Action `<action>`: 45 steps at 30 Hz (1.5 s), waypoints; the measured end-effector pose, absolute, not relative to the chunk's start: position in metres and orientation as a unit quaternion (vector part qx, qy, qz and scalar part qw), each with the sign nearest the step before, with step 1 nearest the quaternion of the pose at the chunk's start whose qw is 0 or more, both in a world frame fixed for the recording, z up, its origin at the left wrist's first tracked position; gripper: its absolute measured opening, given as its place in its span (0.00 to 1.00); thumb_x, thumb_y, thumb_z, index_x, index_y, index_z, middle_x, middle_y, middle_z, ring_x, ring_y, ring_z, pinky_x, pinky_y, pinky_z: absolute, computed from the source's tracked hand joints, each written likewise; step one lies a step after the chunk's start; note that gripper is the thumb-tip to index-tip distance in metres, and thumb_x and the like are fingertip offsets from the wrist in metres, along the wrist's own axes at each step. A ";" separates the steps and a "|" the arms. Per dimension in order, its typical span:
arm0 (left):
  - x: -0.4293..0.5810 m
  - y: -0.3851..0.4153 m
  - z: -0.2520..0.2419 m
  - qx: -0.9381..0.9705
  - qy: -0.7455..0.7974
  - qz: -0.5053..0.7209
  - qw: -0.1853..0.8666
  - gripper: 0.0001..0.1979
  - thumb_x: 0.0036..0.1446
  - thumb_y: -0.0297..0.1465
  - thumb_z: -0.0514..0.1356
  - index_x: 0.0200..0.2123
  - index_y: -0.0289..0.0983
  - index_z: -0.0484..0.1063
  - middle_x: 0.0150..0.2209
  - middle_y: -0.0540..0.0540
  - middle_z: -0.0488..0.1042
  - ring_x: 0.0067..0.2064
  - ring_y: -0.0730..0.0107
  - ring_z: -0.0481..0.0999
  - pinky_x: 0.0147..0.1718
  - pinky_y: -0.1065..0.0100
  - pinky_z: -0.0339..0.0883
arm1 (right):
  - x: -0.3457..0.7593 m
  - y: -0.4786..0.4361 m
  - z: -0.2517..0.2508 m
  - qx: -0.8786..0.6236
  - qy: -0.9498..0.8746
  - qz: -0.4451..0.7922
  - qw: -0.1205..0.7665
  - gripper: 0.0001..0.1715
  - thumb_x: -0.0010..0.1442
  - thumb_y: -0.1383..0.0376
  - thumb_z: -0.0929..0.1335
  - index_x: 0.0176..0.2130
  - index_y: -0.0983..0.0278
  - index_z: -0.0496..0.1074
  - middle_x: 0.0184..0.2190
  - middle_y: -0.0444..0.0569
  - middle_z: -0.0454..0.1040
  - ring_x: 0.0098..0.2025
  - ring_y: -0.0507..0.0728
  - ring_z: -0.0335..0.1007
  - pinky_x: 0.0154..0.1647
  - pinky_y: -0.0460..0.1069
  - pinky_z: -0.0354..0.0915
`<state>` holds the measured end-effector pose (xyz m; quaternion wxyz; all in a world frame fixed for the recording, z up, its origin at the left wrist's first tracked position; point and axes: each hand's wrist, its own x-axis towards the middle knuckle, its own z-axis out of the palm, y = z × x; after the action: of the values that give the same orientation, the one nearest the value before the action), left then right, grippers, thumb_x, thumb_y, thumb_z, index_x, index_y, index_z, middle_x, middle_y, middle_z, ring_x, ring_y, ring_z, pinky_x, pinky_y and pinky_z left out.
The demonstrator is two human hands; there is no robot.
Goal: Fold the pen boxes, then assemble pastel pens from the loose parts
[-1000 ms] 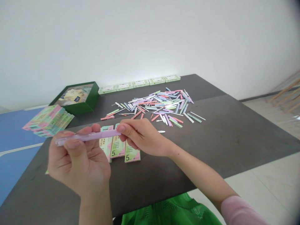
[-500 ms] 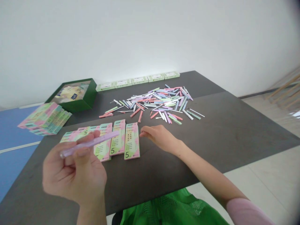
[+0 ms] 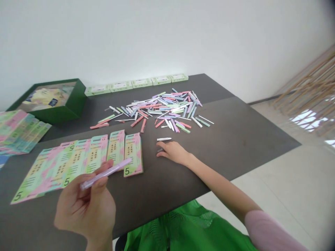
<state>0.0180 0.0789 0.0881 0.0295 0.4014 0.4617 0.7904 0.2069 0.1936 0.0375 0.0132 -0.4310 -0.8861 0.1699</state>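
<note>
A lilac pen (image 3: pixel 106 173) is pinched between the thumb and fingers of my left hand (image 3: pixel 87 205), raised above the near left of the table. My right hand (image 3: pixel 174 152) rests low over the table with its thumb and forefinger apart. Just beyond its fingertips lies a white pen piece (image 3: pixel 164 139). A small translucent piece (image 3: pixel 159 150) shows between thumb and forefinger; whether they touch it I cannot tell. Beside the hands, a row of pink and green pen boxes (image 3: pixel 133 153) lies flat, partly hidden by my left hand.
A loose heap of pastel pens (image 3: pixel 170 108) spreads over the middle of the dark table (image 3: pixel 248 129). Behind stand a green box (image 3: pixel 75 101) holding packets and a line of pale green boxes (image 3: pixel 120 86) along the wall. More pen boxes (image 3: pixel 23 129) are stacked at left.
My view has swung to the right. The fingers of my right hand have parted, and a white pen piece now lies beside them. My left hand still holds the lilac pen.
</note>
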 end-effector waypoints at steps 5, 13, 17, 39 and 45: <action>0.018 0.079 0.084 0.367 0.472 0.801 0.040 0.10 0.42 0.25 0.72 0.21 0.37 0.73 0.25 0.56 0.78 0.29 0.72 0.79 0.43 0.60 0.77 | 0.219 0.189 0.034 -0.475 -0.864 0.166 0.016 0.26 0.68 0.54 0.62 0.60 0.63 0.62 0.45 0.55 0.79 0.48 0.61 0.76 0.44 0.49 0.63; 0.022 0.074 0.095 0.341 0.442 0.812 0.171 0.05 0.50 0.29 0.69 0.28 0.40 0.76 0.26 0.59 0.78 0.34 0.76 0.80 0.49 0.64 0.78 | 0.213 0.196 0.036 -0.459 -0.874 0.158 -0.003 0.19 0.68 0.59 0.61 0.54 0.62 0.69 0.43 0.56 0.79 0.46 0.63 0.76 0.42 0.49 0.64; 0.021 0.074 0.102 0.309 0.429 0.815 0.236 0.04 0.51 0.31 0.69 0.30 0.41 0.77 0.29 0.58 0.79 0.35 0.79 0.79 0.53 0.68 0.74 | 0.211 0.196 0.033 -0.452 -0.879 0.152 0.004 0.18 0.69 0.62 0.59 0.51 0.64 0.71 0.39 0.59 0.79 0.43 0.63 0.77 0.41 0.50 0.64; 0.039 0.095 0.125 0.171 0.365 0.838 0.369 0.12 0.63 0.33 0.59 0.29 0.35 0.76 0.30 0.53 0.79 0.37 0.81 0.80 0.44 0.82 0.73 | 0.186 0.136 0.158 -0.217 -0.869 -0.032 0.444 0.12 0.68 0.69 0.60 0.37 0.65 0.70 0.22 0.38 0.74 0.21 0.45 0.63 0.23 0.44 0.52; 0.041 0.093 0.126 0.184 0.355 0.838 0.372 0.09 0.58 0.34 0.64 0.30 0.36 0.77 0.31 0.54 0.80 0.36 0.81 0.80 0.44 0.82 0.73 | 0.190 0.138 0.157 -0.205 -0.881 -0.044 0.424 0.14 0.69 0.71 0.58 0.37 0.66 0.70 0.22 0.39 0.74 0.22 0.45 0.66 0.22 0.45 0.52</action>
<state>0.0408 0.0929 0.1255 0.3720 0.1837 0.3551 0.8377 0.1901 0.1384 0.1573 0.4241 -0.2046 -0.8811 -0.0444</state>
